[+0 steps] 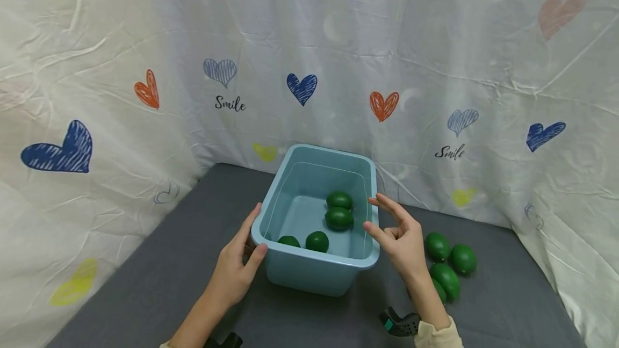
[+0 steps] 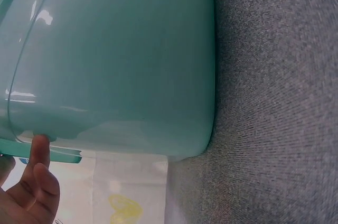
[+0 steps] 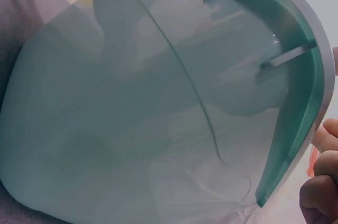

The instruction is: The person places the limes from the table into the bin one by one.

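Note:
A light blue plastic bin (image 1: 309, 274) stands on the dark grey table with several green limes (image 1: 339, 218) on its floor. My left hand (image 1: 234, 273) grips the near left corner of its rim, thumb at the front and fingers along the left side. In the left wrist view, fingertips (image 2: 40, 147) meet the bin's outer wall (image 2: 121, 65) under the rim. Over the right rim hovers my right hand (image 1: 402, 240), thumb and fingers apart with nothing between them. In the right wrist view, its bent fingers (image 3: 319, 192) appear beside the bin's rim (image 3: 321, 76).
More limes (image 1: 445, 280) lie in a cluster on the table (image 1: 503, 289), right of the bin and partly behind my right forearm. A white curtain (image 1: 333, 117) printed with hearts hangs behind the table. A black wrist mount (image 1: 400, 324) sits by my right sleeve.

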Motion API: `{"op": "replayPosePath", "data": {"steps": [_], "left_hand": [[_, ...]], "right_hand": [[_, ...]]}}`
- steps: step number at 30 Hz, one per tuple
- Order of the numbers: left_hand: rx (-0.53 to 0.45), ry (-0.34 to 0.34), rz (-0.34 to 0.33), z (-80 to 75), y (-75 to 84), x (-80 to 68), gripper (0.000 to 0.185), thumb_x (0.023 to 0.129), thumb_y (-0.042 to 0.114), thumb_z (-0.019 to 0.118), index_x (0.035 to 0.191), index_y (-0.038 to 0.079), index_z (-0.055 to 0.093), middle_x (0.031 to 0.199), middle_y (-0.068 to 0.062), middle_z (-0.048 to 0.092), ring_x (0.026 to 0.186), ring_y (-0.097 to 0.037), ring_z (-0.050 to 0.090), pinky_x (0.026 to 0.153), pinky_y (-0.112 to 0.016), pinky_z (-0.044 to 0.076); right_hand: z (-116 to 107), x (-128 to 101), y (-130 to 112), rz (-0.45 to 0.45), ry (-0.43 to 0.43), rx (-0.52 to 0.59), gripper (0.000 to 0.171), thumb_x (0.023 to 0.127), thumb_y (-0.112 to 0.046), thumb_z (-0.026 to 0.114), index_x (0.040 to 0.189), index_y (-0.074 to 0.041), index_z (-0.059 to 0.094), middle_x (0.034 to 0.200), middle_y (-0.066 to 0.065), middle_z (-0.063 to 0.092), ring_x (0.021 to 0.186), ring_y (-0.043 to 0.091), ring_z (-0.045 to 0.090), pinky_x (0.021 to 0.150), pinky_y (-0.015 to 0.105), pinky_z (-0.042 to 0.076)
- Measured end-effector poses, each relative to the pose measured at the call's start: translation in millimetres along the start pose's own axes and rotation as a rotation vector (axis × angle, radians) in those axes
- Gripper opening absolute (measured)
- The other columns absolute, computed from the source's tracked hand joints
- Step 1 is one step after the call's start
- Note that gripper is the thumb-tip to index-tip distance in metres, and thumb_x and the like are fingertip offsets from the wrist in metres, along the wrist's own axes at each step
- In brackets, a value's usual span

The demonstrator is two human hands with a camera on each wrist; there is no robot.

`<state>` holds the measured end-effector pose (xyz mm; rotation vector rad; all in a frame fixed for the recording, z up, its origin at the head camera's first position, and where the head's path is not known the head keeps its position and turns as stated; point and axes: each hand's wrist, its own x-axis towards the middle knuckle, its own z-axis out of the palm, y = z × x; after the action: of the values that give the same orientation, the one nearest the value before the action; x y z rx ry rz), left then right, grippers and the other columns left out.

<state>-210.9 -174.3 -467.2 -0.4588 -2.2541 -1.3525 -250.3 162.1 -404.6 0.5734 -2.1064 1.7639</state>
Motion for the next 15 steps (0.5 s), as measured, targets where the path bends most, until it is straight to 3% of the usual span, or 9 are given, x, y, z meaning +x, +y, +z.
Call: {"op": "replayPosePath", "data": {"steps": [4,15], "left_hand": [[-0.002,-0.002,0.002,0.0,-0.7,0.6,0.071,0.108,0.022,0.062,0.170,0.031,0.028,0.124,-0.013,0.067,0.082,-0.011,0.062,0.071,-0.032,0.055],[-0.010,0.007,0.007,1.1,-3.5,0.5,0.071,0.107,0.022,0.062,0.170,0.030,0.030,0.115,-0.009,0.067,0.080,-0.012,0.061,0.070,-0.032,0.054]], "right_hand": [[-3.7,-3.9,-0.1,-0.020,-0.006,-0.012,0.059,0.093,0.004,0.078,0.149,-0.003,0.060,0.138,0.012,0.069,0.036,0.013,0.025,0.035,0.027,0.027],[-17.0,-17.4,-4.0,-0.042,0.024,-0.056,0.060,0.090,0.007,0.080,0.145,-0.011,0.065,0.134,0.008,0.071,0.036,0.010,0.023,0.035,0.025,0.027]]}}
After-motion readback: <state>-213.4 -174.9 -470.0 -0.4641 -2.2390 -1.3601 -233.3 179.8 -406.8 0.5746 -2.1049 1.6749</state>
